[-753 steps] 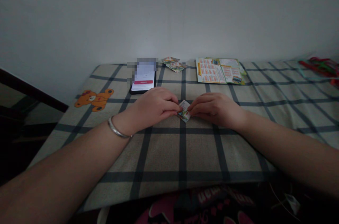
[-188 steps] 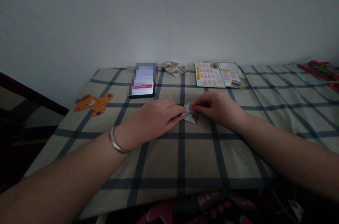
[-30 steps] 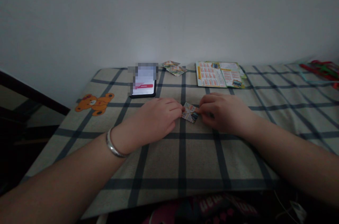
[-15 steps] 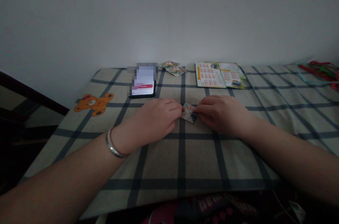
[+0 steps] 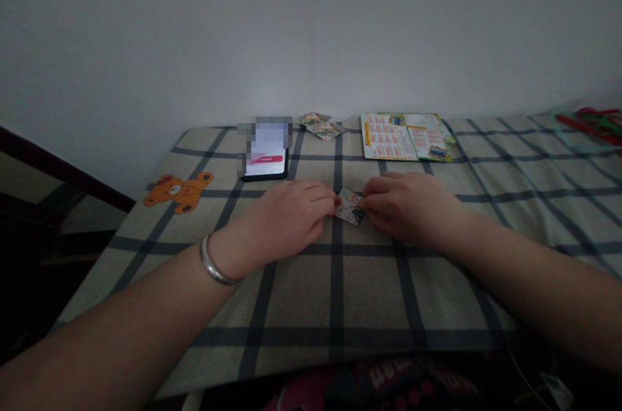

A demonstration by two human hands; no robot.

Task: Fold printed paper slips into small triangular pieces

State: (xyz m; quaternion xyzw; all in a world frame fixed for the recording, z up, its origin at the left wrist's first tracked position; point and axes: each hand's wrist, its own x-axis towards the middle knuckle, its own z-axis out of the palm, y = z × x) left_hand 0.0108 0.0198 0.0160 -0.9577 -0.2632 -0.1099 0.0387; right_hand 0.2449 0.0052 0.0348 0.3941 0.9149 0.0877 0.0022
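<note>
Between my hands a small folded square of printed paper (image 5: pixel 348 207) lies on the checked tablecloth (image 5: pixel 369 294), one corner pointing toward me. Fold lines run to its middle. My left hand (image 5: pixel 299 213) pinches its left corner; a silver bangle circles that wrist. At the right corner, the thumb and fingertips of my right hand (image 5: pixel 403 207) are closed on the paper. Two more small folded papers (image 5: pixel 324 130) lie overlapping by the wall. Printed leaflets (image 5: pixel 389 139) with rows of red boxes rest to the right of them.
A phone (image 5: pixel 266 168) with a lit, partly blurred screen lies behind my left hand. An orange bear cutout (image 5: pixel 179 192) is at the table's left. Red and green items (image 5: pixel 595 126) sit at the far right. The wall (image 5: pixel 311 28) borders the table's back edge.
Earlier the folded paper showed a white and green face; now a face with folds meeting in the middle is up. Over the last second my right fingers shifted slightly at its corner.
</note>
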